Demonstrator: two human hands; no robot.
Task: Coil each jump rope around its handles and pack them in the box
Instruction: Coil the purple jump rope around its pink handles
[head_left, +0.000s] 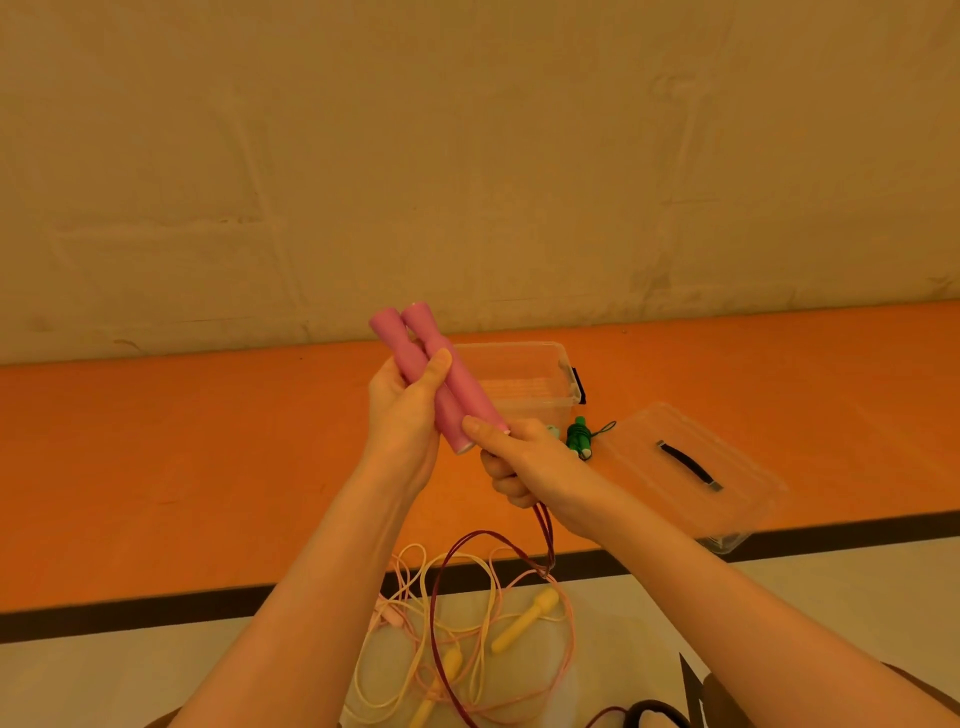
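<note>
Smooth pink cylindrical handles (435, 375), thin red cord (544, 525)

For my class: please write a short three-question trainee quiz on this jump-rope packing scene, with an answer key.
1. True or false: the lid sits closed on the clear box.
2. Which hand grips both pink handles? A) left hand B) right hand
3. What colour is the rope already coiled on the table?

Key: 1 false, the lid lies beside the box. 2 A; the right hand holds the dark red cord. 3 green.
</note>
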